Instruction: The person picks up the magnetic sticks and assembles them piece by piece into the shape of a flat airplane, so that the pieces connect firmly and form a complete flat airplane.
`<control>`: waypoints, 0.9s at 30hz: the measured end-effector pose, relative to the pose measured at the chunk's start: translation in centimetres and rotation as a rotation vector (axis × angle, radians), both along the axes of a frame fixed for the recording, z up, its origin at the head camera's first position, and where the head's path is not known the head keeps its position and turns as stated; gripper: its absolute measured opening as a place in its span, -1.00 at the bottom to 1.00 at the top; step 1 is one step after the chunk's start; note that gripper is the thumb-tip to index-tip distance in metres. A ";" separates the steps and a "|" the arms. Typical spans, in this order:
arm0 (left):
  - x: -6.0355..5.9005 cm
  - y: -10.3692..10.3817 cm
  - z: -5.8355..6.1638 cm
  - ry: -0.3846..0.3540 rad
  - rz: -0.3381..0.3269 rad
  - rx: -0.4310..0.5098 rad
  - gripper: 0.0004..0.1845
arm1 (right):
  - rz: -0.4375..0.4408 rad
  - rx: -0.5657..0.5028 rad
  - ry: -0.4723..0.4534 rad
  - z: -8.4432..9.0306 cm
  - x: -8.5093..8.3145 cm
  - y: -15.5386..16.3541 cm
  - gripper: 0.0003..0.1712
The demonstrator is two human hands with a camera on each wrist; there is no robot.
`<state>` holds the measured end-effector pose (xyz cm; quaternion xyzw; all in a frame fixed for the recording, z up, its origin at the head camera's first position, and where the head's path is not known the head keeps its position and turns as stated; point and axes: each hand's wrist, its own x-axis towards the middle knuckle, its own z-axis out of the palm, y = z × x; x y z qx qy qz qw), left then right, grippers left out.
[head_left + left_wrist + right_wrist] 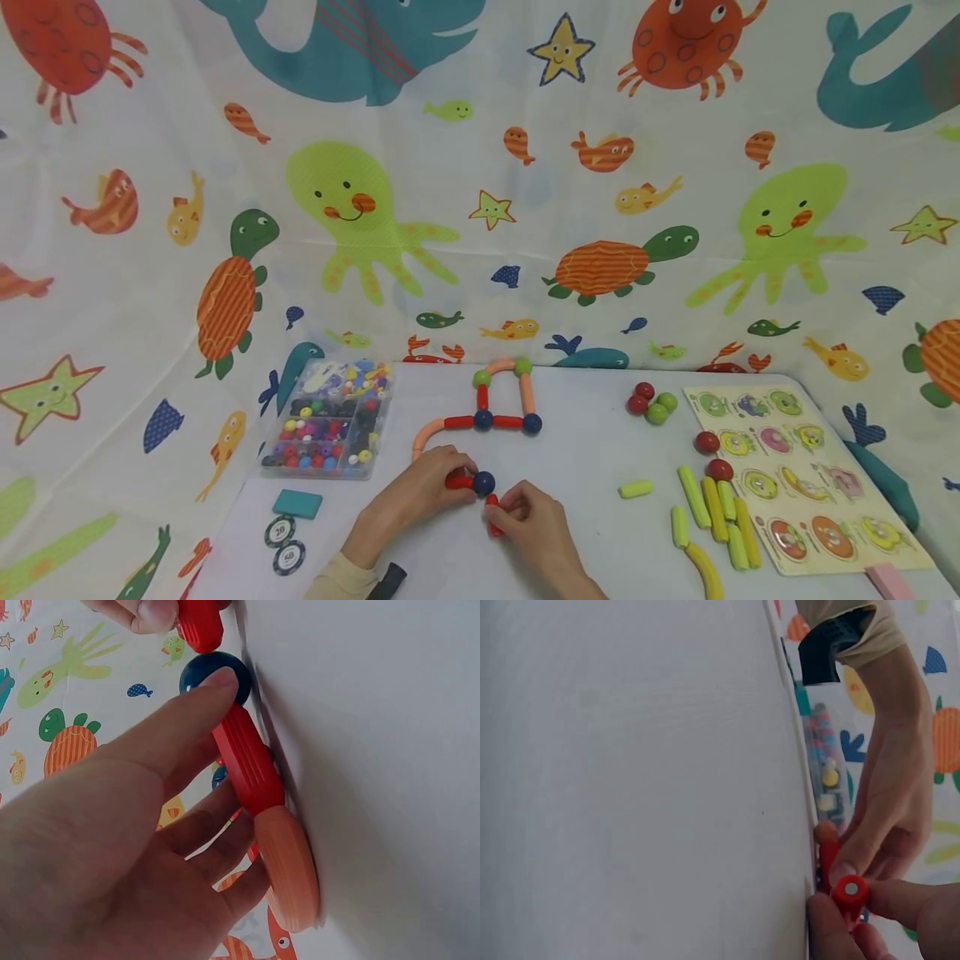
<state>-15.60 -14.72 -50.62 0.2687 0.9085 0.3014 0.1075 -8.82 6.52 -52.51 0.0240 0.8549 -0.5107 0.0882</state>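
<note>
In the head view the right hand [536, 525] lies nearest, its fingers curled round a short red stick [492, 510] of which only the top end shows; the left hand [423, 487] beside it covers most of another red stick [457, 481] that meets the dark blue ball [483, 482] between the hands on the white table [585, 500]. Behind stand the built frame of sticks and balls [504, 400], a clear bead box [327, 431] to the left, yellow-green sticks [712, 517] and a puzzle board [795, 475] to the right. From the left wrist, a fingertip [217, 679] rests on the ball [214, 675], the fingers loosely bent along the ribbed red stick [247, 769], which joins an orange curved piece [289, 874]; the right hand's fingers are cut off at the top. From the right wrist, the fingers [900, 896] pinch the red stick [849, 891] end-on; the ball is hidden.
</note>
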 end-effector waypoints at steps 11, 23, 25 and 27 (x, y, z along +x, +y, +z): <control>0.1 0.1 0.1 0.004 -0.004 -0.010 -0.75 | 0.040 0.015 0.015 0.0 0.2 -0.6 -0.69; -0.1 0.1 0.2 0.008 -0.008 -0.016 -0.74 | 0.089 0.047 0.011 0.3 0.0 -0.4 -0.83; -0.1 0.1 0.2 0.002 -0.003 -0.016 -0.73 | 0.089 0.046 -0.006 0.4 0.0 -0.2 -0.83; -0.1 0.1 0.2 -0.011 0.004 -0.016 -0.70 | 0.084 0.048 -0.022 0.4 -0.1 0.2 -0.82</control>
